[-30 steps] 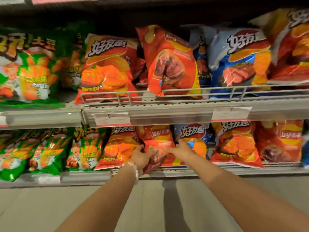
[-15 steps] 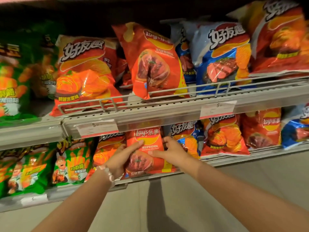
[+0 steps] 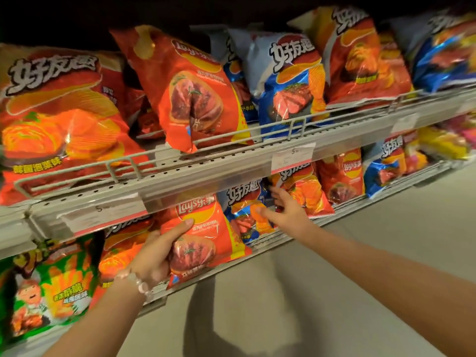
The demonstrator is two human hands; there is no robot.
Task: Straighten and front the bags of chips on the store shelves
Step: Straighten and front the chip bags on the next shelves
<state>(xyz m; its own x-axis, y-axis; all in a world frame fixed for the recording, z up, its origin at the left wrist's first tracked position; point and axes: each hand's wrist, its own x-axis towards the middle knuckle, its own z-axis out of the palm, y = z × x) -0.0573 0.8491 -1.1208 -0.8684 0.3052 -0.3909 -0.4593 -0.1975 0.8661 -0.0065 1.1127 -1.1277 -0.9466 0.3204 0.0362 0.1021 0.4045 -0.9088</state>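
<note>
Warm, dim light; glare glints on the bags [image 3: 291, 83]; blur toward three o'clock; arm shadows darken the floor [image 3: 360, 253] at six o'clock.

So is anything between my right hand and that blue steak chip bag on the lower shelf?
Nothing visible. The right hand reaches with straight fingers over the blue steak chip bag, by its right edge. The left hand holds the red Lay's bag beside it.

Red-orange Lay's bag [image 3: 206, 235], blue steak-print bag [image 3: 244, 215], green bag [image 3: 49, 287]

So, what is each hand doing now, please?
Left hand: holding the red Lay's bag.
Right hand: open, fingers reaching between the blue bag and its neighbour.
</note>
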